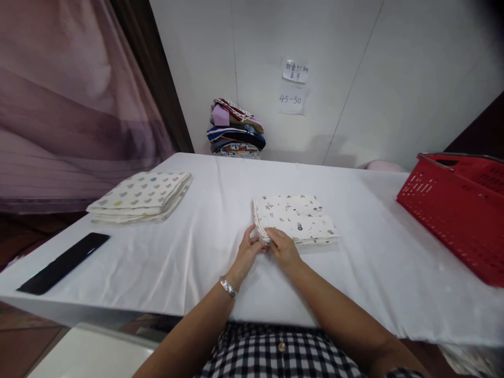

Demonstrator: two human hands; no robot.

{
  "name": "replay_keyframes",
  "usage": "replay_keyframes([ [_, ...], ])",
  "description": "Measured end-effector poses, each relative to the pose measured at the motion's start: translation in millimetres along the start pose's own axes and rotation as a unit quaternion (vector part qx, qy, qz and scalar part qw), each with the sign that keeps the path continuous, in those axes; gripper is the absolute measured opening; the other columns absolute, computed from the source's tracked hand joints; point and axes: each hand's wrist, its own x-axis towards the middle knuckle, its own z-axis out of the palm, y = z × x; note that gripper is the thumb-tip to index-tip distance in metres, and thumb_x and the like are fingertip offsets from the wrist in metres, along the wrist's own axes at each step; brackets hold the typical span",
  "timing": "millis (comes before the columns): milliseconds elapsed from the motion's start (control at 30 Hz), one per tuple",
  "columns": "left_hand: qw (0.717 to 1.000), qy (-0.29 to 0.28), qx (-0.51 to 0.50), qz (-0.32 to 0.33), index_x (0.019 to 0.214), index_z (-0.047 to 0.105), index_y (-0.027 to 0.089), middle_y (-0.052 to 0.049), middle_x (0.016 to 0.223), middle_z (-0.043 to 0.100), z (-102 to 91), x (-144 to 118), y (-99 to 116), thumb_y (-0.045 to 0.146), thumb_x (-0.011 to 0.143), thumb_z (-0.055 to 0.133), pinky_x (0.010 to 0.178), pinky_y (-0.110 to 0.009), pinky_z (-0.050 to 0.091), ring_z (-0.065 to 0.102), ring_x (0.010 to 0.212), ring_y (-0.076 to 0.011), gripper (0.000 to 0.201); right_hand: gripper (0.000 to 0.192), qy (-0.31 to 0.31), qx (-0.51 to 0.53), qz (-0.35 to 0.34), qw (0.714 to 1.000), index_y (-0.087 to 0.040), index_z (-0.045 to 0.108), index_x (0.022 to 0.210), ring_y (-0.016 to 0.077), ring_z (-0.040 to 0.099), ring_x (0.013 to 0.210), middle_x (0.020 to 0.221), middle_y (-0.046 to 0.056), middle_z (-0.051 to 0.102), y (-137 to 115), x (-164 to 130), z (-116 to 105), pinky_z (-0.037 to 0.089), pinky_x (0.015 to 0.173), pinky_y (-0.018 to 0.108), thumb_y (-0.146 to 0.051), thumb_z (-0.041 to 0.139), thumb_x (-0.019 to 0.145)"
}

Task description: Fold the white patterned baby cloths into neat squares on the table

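Both forearms are bare from the elbows down, with no sleeves showing along them, and the left hand (248, 253) and right hand (284, 249) wear no gloves and no rings that can be made out. A silver-coloured metal bracelet or watch band (228, 287) of small shiny links circles the left wrist. At the bottom edge shows a garment in a black-and-white check (275, 350), with a small round pale button (281, 346) at its middle.

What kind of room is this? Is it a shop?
Probably a workroom for folding cloths, not surely a shop. Both hands, left hand and right hand, pinch a folded printed cloth on a white-covered table; a folded stack and red basket sit nearby.
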Motion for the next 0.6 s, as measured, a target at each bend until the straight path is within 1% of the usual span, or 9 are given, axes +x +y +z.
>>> replay_keyframes([
  [100,0.999,0.012,0.045,-0.002,0.137,0.030,0.018,-0.003,0.086,0.064,0.0,2.6,-1.7,0.039,0.073,0.068,0.070,-0.029,0.052,0.063,0.070,-0.0137,0.078,0.038,-0.003,-0.020,-0.015,1.000,-0.018,0.055,0.120,0.0223,0.057,0.106,0.113,0.012,0.063,-3.5,0.7,1.7,0.048,0.092,0.041,-0.012,0.040,0.086],
  [200,0.995,0.041,0.089,-0.005,0.136,0.032,0.018,-0.006,0.090,0.065,1.9,8.1,-3.4,0.045,0.073,0.067,0.063,-0.027,0.053,0.063,0.070,-0.0143,0.077,0.039,-0.039,-0.043,-0.016,0.998,-0.018,0.054,0.120,0.0224,0.056,0.106,0.111,0.012,0.063,-10.5,0.7,0.2,0.046,0.092,0.042,-0.009,0.041,0.084],
  [300,0.993,0.047,0.106,-0.014,0.135,0.033,0.019,-0.008,0.097,0.065,2.8,12.5,-4.1,0.046,0.073,0.068,0.062,-0.026,0.054,0.063,0.067,-0.0131,0.075,0.045,-0.091,-0.082,-0.004,0.992,-0.017,0.048,0.126,0.0229,0.049,0.118,0.123,0.012,0.057,-14.8,-2.6,-6.1,0.038,0.100,0.046,-0.008,0.046,0.081],
  [367,0.991,0.049,0.122,-0.021,0.135,0.033,0.018,-0.009,0.096,0.065,1.2,14.5,-4.4,0.045,0.073,0.068,0.060,-0.026,0.053,0.062,0.062,-0.0117,0.076,0.048,-0.116,-0.115,0.004,0.987,-0.018,0.044,0.130,0.0236,0.043,0.125,0.131,0.013,0.053,-13.0,-6.9,-14.6,0.030,0.105,0.050,-0.014,0.050,0.083],
  [433,0.986,0.052,0.154,-0.028,0.135,0.032,0.018,-0.008,0.092,0.065,-2.5,15.9,-4.4,0.045,0.073,0.068,0.054,-0.024,0.051,0.061,0.059,-0.0116,0.077,0.048,-0.132,-0.144,0.010,0.981,-0.019,0.044,0.131,0.0244,0.041,0.128,0.132,0.012,0.052,-6.6,-12.8,-28.3,0.024,0.108,0.052,-0.024,0.054,0.085],
  [500,0.976,0.046,0.208,-0.034,0.136,0.030,0.018,-0.007,0.088,0.066,-7.1,16.7,-2.9,0.047,0.073,0.065,0.051,-0.024,0.048,0.061,0.057,-0.0131,0.078,0.045,-0.134,-0.170,0.026,0.976,-0.022,0.048,0.129,0.0249,0.042,0.127,0.130,0.011,0.055,3.8,-20.7,-48.2,0.022,0.108,0.053,-0.032,0.055,0.086],
  [600,0.944,0.033,0.328,-0.012,0.136,0.032,0.017,-0.007,0.085,0.067,-12.6,16.1,3.3,0.053,0.073,0.059,0.055,-0.029,0.048,0.063,0.063,-0.0183,0.077,0.037,-0.116,-0.208,0.076,0.968,-0.023,0.054,0.124,0.0249,0.045,0.125,0.128,0.010,0.057,24.9,-37.7,-87.1,0.024,0.107,0.054,-0.032,0.051,0.089],
])
